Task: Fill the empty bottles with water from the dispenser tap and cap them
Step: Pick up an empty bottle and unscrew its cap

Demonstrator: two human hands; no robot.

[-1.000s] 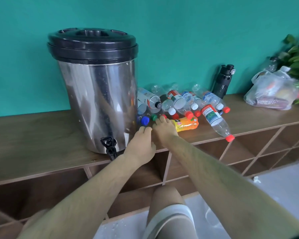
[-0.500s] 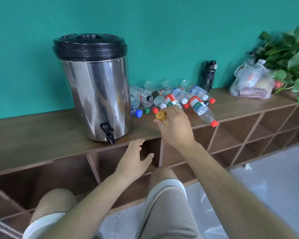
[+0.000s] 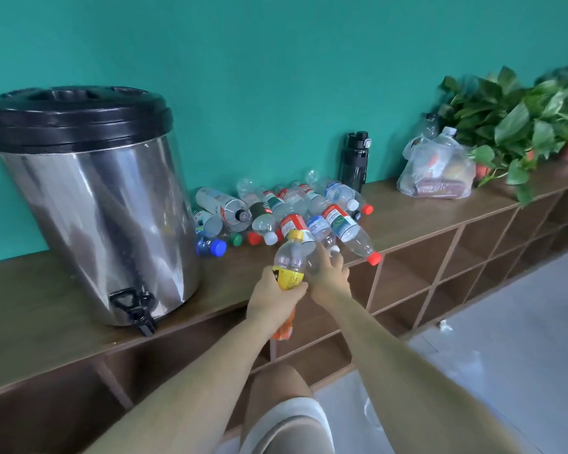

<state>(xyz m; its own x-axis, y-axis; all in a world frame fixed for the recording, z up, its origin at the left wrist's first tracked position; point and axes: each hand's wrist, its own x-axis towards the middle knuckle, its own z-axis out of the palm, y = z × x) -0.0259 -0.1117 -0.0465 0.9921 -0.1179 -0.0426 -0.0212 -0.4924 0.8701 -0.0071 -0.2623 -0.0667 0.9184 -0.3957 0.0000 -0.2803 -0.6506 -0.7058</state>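
Teal wall (image 3: 276,77) stands behind a long wooden shelf unit (image 3: 46,299), and on its top, at the left, sits a steel water dispenser (image 3: 105,231) with a black lid. Its tap (image 3: 135,306) hangs over the front edge, I think so that a bottle can go under it without the board in the way. Just right of the dispenser lies a pile of empty bottles (image 3: 276,211), all on their sides and most of them capped, near enough to the tap to be taken one by one. One yellow-capped bottle (image 3: 291,258) is out of the pile and in the air in front of the shelf edge, to the right of the tap and not yet under it. The left hand (image 3: 273,299) wraps its fingers around the yellow label in the middle, with the neck pointing up and away, which leaves the yellow cap (image 3: 296,235) free. The right hand (image 3: 328,273) lies against the clear upper part just below this cap; I cannot tell if its fingers grip the bottle or only touch it. In my judgement it is placed there to unscrew the cap, because the bottle must be opened before filling. Further right a black flask (image 3: 354,162), a plastic bag (image 3: 436,172) and a green plant (image 3: 522,119) stand near the wall, apart from the work
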